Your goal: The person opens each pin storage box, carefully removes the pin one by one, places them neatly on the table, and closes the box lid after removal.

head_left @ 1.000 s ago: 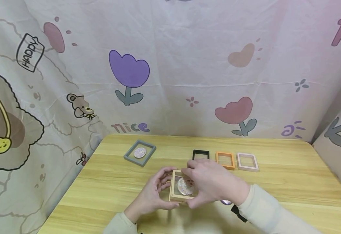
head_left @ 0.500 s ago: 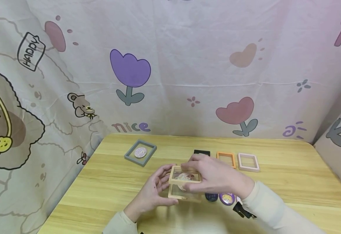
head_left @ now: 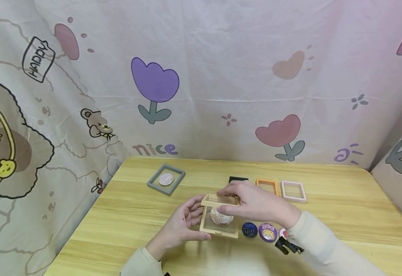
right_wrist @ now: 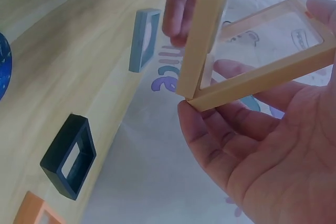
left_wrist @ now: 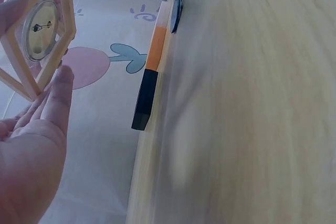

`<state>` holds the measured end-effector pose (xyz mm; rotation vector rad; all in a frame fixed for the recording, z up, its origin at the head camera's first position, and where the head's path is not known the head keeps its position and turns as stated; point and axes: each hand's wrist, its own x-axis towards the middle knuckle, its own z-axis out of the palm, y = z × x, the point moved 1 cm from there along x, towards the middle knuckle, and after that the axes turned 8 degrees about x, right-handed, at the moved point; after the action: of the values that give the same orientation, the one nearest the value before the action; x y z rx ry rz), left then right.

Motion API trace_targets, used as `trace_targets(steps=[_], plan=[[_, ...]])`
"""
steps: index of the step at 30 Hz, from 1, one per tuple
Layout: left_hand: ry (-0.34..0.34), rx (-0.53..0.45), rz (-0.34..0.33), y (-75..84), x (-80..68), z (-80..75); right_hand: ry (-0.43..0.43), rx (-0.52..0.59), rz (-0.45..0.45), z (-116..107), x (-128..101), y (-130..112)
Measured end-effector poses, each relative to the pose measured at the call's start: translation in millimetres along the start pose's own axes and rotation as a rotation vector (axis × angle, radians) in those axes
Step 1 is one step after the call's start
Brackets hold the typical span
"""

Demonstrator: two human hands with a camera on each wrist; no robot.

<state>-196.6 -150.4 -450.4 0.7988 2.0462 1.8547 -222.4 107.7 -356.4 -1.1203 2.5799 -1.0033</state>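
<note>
Both hands grasp the hinged tan square display frame (head_left: 219,216) near the counter's front edge: right hand (head_left: 256,205) lifting its lid, left hand (head_left: 181,226) steadying the base.

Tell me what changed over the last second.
The right hand swung the tan frame case's top half up, opening it wider over the badge; loose badges came into sight. The left hand still steadies the case. Other frames stayed put.

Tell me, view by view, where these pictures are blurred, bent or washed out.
Head view: evenly lit, sharp, table edge bowed by the wide lens. Left wrist view: tabletop smeared and pale, left hand soft. Right wrist view: right hand close and slightly soft, beige frame clear.
</note>
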Motion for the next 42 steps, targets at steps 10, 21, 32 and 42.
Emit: trace_targets(steps=[10,21,32,42], plan=[[-0.037,-0.063,-0.062,-1.1,-0.8,0.8,-0.049,0.172,0.037,-5.6,4.4,9.7],[-0.083,-0.071,-0.059,-3.6,-0.4,0.0,-0.053,0.236,0.107,-11.7,9.4,17.3],[-0.085,-0.131,-0.124,-4.1,-1.1,-0.1,-0.080,0.381,0.153,-11.9,13.7,23.5],[-0.076,-0.119,-0.152,-5.2,-1.6,-0.7,-0.044,0.398,0.203,-12.0,16.1,27.1]])
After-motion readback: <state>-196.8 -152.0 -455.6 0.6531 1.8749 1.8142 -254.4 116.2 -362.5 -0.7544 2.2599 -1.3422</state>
